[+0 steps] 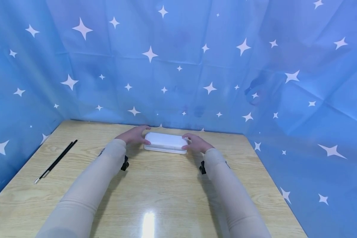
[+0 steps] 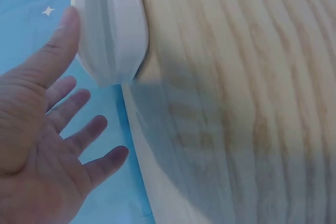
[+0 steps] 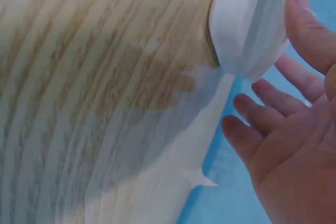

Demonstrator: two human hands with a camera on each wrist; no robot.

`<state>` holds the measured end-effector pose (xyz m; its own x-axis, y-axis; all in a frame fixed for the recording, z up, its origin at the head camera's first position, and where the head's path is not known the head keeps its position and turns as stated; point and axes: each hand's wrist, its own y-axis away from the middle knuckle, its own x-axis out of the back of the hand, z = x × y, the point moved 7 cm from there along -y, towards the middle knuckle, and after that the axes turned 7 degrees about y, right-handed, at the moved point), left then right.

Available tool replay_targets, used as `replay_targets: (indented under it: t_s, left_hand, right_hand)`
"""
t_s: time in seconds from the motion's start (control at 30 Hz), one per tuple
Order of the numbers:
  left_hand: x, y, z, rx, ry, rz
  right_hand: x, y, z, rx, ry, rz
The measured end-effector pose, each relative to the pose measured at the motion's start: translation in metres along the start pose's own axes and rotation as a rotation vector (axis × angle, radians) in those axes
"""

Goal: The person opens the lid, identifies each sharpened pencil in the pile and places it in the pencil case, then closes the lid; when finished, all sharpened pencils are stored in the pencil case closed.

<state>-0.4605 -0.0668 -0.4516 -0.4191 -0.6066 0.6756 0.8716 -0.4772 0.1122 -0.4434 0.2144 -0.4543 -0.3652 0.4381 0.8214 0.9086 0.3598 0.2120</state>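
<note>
An oblong white box (image 1: 165, 141) with rounded corners and a flared lower rim sits near the far edge of the table. At its left end is my left hand (image 1: 135, 135), fingers spread, with the thumb (image 2: 67, 30) up against the box's side in the left wrist view. My right hand (image 1: 197, 143) is at the opposite end, its thumb (image 3: 304, 19) overlapping the white wall in the right wrist view. The other fingers of both hands reach out loosely past the box's ends, not wrapped round it.
Two thin black sticks (image 1: 59, 158) with silvery ends, like chopsticks, lie side by side on the left of the wood-grain table (image 1: 166, 185). A blue curtain (image 1: 178, 39) with white stars hangs behind the table and along both sides.
</note>
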Motion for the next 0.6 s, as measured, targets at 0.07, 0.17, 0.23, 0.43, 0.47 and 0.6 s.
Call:
replay_targets:
  t_s: [0.07, 0.17, 0.23, 0.43, 0.47, 0.6]
  left_hand:
    - [-0.003, -0.002, -0.002, 0.007, -0.003, -0.015]
    - [-0.007, -0.004, -0.005, 0.011, -0.018, -0.034]
    - [-0.009, -0.006, -0.007, 0.011, -0.015, -0.041]
    - [-0.013, -0.009, -0.013, 0.022, -0.023, -0.062]
    - [-0.013, -0.010, -0.014, 0.024, -0.028, -0.063]
    - [-0.012, -0.010, -0.016, 0.030, -0.049, -0.054]
  right_hand:
    - [-0.002, -0.002, 0.001, -0.010, 0.017, -0.012]
    - [-0.005, -0.004, 0.002, -0.023, 0.053, -0.034]
    - [-0.008, -0.006, 0.003, -0.028, 0.075, -0.051]
    - [-0.012, -0.009, 0.003, -0.035, 0.141, -0.084]
    - [-0.012, -0.010, 0.003, -0.038, 0.150, -0.087]
    - [-0.012, -0.012, 0.001, -0.053, 0.180, -0.092]
